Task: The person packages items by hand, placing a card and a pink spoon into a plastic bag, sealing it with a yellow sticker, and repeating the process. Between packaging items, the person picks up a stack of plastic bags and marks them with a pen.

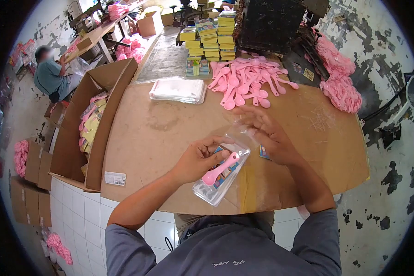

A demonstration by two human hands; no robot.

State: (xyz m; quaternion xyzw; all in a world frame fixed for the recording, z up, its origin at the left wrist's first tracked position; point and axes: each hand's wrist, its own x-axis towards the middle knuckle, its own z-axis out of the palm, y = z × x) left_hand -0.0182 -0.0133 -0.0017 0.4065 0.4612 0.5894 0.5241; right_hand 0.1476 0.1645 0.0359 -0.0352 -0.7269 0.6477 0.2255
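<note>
My left hand (204,158) is closed on a pink plastic spoon (221,170) and a small colourful card (224,177) beneath it, thumb on the spoon's handle. Both lie over a small stack of clear plastic bags (214,197) near the table's front edge. Raised at the far end of these bags is a clear plastic flap (237,132). My right hand (267,135) is beside that flap, fingers bent and apart; whether they touch the plastic is hard to see. Partly under my right wrist shows another colourful card (263,152).
A heap of pink spoons (248,80) lies at the back of the cardboard-covered table (138,152). Left of it sits a pack of clear bags (178,91); behind stand stacked cards (209,39). An open carton (108,133) flanks the left edge. A person (51,76) sits farther left.
</note>
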